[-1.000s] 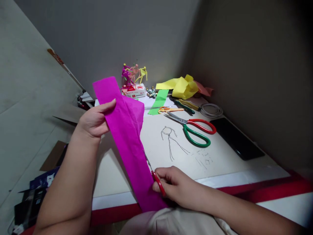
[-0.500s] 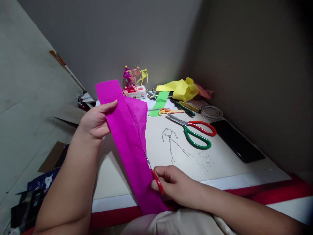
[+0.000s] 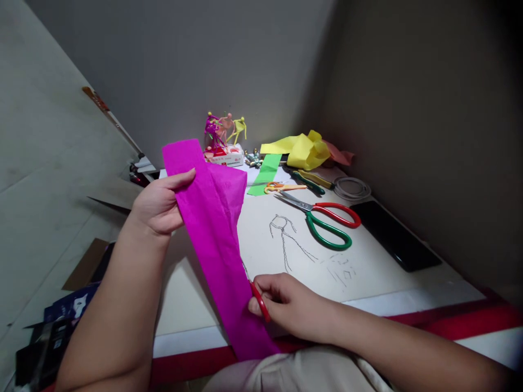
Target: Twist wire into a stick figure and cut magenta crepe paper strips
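A long magenta strip of crepe paper (image 3: 212, 256) slants from upper left down to my lap, with a loose flap folded out on its right side. My left hand (image 3: 163, 204) pinches its left edge near the top, thumb in front and fingers behind. Closed around small red-handled scissors (image 3: 260, 302), my right hand (image 3: 281, 302) is at the strip's lower right edge. The scissors' blades point up and away along that edge, partly hidden by the paper. Beyond them on the white board, a stick figure of twisted wire (image 3: 285, 234) lies flat.
Large scissors with red and green handles (image 3: 330, 228) lie right of centre, near a black phone (image 3: 394, 234). Farther back are orange scissors (image 3: 281, 187), pliers (image 3: 308, 181), a wire coil (image 3: 352, 188), green paper (image 3: 267, 171), yellow paper (image 3: 308, 151) and small coloured figures (image 3: 224, 129) above a box (image 3: 229, 157).
The small scissors have shifted slightly left and less of their blades shows past the paper. The strip's top sits a little lower. Both hands keep their holds.
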The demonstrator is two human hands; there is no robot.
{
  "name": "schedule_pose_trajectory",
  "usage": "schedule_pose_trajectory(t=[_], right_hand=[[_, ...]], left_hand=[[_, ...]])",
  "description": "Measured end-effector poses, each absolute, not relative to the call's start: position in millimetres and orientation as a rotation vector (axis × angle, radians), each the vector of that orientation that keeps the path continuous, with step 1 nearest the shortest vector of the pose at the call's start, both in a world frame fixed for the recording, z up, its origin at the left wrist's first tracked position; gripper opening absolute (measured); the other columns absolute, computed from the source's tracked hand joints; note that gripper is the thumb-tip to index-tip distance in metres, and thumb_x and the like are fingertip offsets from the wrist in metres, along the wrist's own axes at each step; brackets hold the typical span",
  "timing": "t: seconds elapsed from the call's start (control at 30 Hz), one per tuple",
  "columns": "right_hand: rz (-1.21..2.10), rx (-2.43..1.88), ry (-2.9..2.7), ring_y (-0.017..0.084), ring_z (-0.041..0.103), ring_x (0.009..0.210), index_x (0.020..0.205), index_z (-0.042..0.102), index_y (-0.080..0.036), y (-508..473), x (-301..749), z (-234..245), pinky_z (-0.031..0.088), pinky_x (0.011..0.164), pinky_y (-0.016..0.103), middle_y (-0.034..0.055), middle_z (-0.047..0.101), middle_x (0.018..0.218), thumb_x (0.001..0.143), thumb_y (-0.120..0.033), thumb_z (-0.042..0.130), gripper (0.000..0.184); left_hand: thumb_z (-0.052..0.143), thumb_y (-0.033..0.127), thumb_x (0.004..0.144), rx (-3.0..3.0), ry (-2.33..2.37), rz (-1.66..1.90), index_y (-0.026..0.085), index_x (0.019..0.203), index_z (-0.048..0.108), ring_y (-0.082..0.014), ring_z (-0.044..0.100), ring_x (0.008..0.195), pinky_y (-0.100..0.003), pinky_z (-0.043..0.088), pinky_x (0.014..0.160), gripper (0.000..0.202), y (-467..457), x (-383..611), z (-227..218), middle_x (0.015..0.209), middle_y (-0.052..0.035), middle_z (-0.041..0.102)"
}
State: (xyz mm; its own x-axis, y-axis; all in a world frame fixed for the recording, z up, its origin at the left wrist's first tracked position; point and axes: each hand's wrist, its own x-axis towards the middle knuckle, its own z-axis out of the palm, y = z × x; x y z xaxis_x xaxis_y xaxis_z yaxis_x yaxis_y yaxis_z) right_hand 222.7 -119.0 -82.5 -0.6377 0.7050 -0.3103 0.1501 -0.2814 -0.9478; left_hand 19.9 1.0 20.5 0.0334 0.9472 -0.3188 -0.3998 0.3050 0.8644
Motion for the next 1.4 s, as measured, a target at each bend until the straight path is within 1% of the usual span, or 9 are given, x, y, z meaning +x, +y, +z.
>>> schedule_pose_trajectory(t=[0.2,0.57,0.7,0.87,1.0,1.1,1.2,1.3,1.4], right_hand=[[1.956,-1.079,-1.569,0.006,0.024,0.052,0.062,0.036,-0.018,-117.1,221.6,-84.0,0.023,0.048,0.02,-0.0075,0.029,0.055,0.081,-0.041,0.056,0.036],[1.944,-1.07,-1.569,0.005,0.024,0.051,0.061,0.038,-0.017,-116.8,223.3,-78.6,0.022,0.046,0.019,-0.008,0.029,0.054,0.077,-0.043,0.062,0.038],[1.966,-1.066,-1.73,0.006,0.031,0.054,0.068,0.041,-0.018,-115.7,240.0,-72.7,0.028,0.05,0.018,-0.0066,0.036,0.059,0.082,-0.037,0.057,0.028],[2.18,-0.905,-1.831,0.01,0.048,0.063,0.078,0.048,-0.017,-105.4,277.8,-51.4,0.039,0.06,0.022,-0.0015,0.051,0.068,0.085,-0.033,0.052,0.018],[1.685,-1.009,-1.549,0.015,0.057,0.081,0.102,0.042,-0.022,-75.2,284.4,-37.2,0.045,0.065,0.026,0.0046,0.059,0.09,0.086,-0.047,0.049,0.03],[1.446,-0.877,-1.462,0.018,0.053,0.105,0.109,0.037,-0.024,-41.4,270.2,-30.6,0.046,0.081,0.03,0.0087,0.054,0.115,0.082,-0.046,0.057,0.04],[1.454,-0.74,-1.399,0.015,0.054,0.103,0.11,0.038,-0.023,-11.2,247.5,-20.7,0.044,0.084,0.03,0.0049,0.056,0.107,0.079,-0.038,0.063,0.043],[1.441,-0.605,-1.317,0.012,0.058,0.081,0.11,0.04,-0.022,7.9,225.1,-7.0,0.045,0.079,0.028,-0.0022,0.057,0.084,0.074,-0.031,0.069,0.047],[1.424,-0.522,-1.261,0.01,0.058,0.068,0.109,0.039,-0.023,18.7,210.5,6.0,0.047,0.07,0.027,-0.0051,0.057,0.076,0.066,-0.028,0.074,0.056]], left_hand=[[0.049,0.013,0.084,0.631,1.062,1.169,0.013,0.09,0.065,-0.0166,0.069,0.063,-0.027,0.057,0.073,0.018,-0.8,21.6,23.3,0.07,-0.006,0.073],[0.047,0.011,0.085,0.603,1.032,1.13,0.01,0.081,0.066,-0.0157,0.069,0.061,-0.025,0.057,0.064,0.02,-3.3,20.0,27.3,0.068,-0.0067,0.073],[0.047,0.011,0.085,0.604,1.059,1.155,0.011,0.079,0.066,-0.0157,0.069,0.057,-0.024,0.058,0.061,0.02,-2.6,19.6,26.4,0.065,-0.0062,0.073],[0.047,0.013,0.086,0.634,1.062,1.163,0.012,0.083,0.066,-0.0162,0.069,0.06,-0.025,0.058,0.062,0.019,-3.5,19.6,27.3,0.068,-0.0061,0.073],[0.048,0.011,0.084,0.65,1.007,1.182,0.011,0.083,0.067,-0.0164,0.069,0.061,-0.025,0.059,0.062,0.018,-8.2,22.5,32.7,0.069,-0.0062,0.073],[0.051,0.01,0.082,0.677,1.008,1.191,0.013,0.083,0.068,-0.016,0.069,0.061,-0.025,0.059,0.064,0.017,-12.8,25.9,38.4,0.07,-0.0052,0.073],[0.052,0.01,0.08,0.715,1.024,1.173,0.014,0.084,0.069,-0.0168,0.069,0.063,-0.025,0.058,0.067,0.017,-15.1,27.8,43.8,0.072,-0.0056,0.073],[0.053,0.01,0.079,0.766,1.037,1.132,0.013,0.087,0.07,-0.0192,0.07,0.066,-0.028,0.058,0.069,0.019,-14.2,27.9,50.3,0.072,-0.0074,0.073],[0.056,0.006,0.075,0.838,1.06,1.097,0.014,0.091,0.07,-0.0206,0.07,0.071,-0.03,0.058,0.072,0.023,-9.9,28.0,57.4,0.078,-0.0082,0.074]])
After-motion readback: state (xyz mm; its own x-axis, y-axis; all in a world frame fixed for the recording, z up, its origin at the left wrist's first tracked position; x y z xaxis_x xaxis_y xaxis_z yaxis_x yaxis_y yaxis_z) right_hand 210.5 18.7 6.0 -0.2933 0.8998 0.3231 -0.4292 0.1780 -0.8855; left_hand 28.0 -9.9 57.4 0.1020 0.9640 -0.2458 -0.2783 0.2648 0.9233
